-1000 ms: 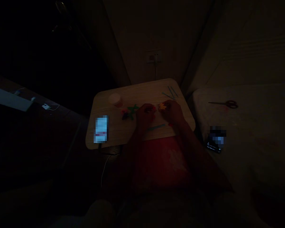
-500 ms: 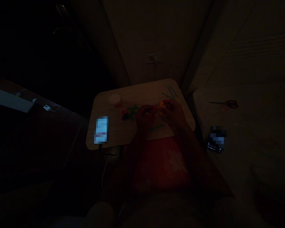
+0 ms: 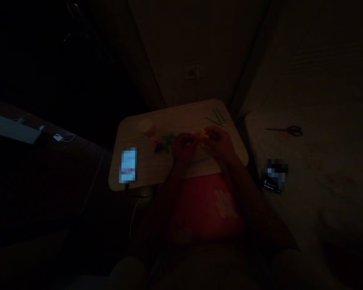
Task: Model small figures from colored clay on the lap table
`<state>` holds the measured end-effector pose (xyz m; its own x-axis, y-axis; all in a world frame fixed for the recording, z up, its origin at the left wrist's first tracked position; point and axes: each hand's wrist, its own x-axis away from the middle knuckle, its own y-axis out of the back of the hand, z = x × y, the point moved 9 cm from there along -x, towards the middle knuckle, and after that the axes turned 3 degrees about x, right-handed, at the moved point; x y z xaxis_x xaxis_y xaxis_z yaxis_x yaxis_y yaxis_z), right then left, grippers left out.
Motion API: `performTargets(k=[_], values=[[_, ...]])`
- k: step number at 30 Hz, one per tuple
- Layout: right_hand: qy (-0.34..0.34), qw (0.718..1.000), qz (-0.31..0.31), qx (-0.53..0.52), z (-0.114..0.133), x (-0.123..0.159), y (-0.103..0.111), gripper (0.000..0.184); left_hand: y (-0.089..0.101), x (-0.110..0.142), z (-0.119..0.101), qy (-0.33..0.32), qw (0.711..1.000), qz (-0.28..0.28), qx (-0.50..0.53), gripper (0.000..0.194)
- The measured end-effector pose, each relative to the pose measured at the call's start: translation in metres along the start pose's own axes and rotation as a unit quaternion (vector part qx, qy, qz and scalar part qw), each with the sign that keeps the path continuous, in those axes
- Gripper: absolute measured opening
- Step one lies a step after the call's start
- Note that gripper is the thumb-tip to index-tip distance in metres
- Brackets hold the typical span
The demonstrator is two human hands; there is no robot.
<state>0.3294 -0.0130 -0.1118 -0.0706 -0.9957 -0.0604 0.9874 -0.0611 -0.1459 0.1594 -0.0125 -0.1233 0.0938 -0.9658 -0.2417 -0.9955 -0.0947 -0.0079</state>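
Observation:
The room is very dark and fine detail is lost. Over the small wooden table (image 3: 129, 125), my right hand (image 3: 223, 141) pinches a small orange-yellow piece (image 3: 203, 134) shaped like a flower or star. Close beside it, my left hand (image 3: 180, 150) has its fingers curled together; a reddish bit shows near the fingertips, but what it is I cannot make out. Left of that hand lie green leaf-like pieces (image 3: 168, 141) and a small red and dark piece (image 3: 157, 146). A teal strip (image 3: 198, 162) rests on the tabletop below both hands.
A pale round tub (image 3: 146, 126) and a lit phone (image 3: 128, 165) with a cable stand on the table's left. Thin teal sticks (image 3: 216, 117) lie at its far right corner. On the pale surface to the right are scissors (image 3: 293, 130) and a dark device (image 3: 274, 177).
The hands have drawn slightly closer together, and the orange-yellow piece has shifted a little left and down. The whole view has moved slightly. Things on the table lie as before.

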Motion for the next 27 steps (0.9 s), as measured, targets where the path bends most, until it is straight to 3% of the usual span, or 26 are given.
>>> performTargets(k=[5, 8, 12, 15, 23, 27], values=[[-0.017, 1.0, -0.016, -0.001, -0.001, 0.002, 0.007, 0.041, -0.003, -0.001, 0.006, -0.009, 0.999, 0.026, 0.024, 0.041], [-0.027, 0.999, -0.041, 0.008, -0.007, 0.001, 0.018, 0.041, 0.007, -0.004, 0.005, -0.035, 0.999, 0.016, 0.023, 0.035], [-0.045, 0.992, -0.075, 0.088, -0.023, -0.006, 0.036, 0.036, 0.034, -0.007, -0.006, -0.1, 0.99, -0.036, -0.093, 0.01], [-0.022, 0.973, -0.086, 0.213, -0.027, -0.015, 0.044, 0.029, 0.043, -0.004, -0.014, -0.147, 0.969, -0.023, -0.198, 0.003], [0.035, 0.922, -0.055, 0.381, -0.021, -0.023, 0.028, 0.028, 0.025, 0.011, -0.012, -0.151, 0.902, 0.068, -0.398, 0.019], [0.079, 0.919, -0.126, 0.364, -0.01, -0.019, 0.04, 0.037, 0.02, 0.012, -0.008, -0.142, 0.886, 0.092, -0.433, 0.015]])
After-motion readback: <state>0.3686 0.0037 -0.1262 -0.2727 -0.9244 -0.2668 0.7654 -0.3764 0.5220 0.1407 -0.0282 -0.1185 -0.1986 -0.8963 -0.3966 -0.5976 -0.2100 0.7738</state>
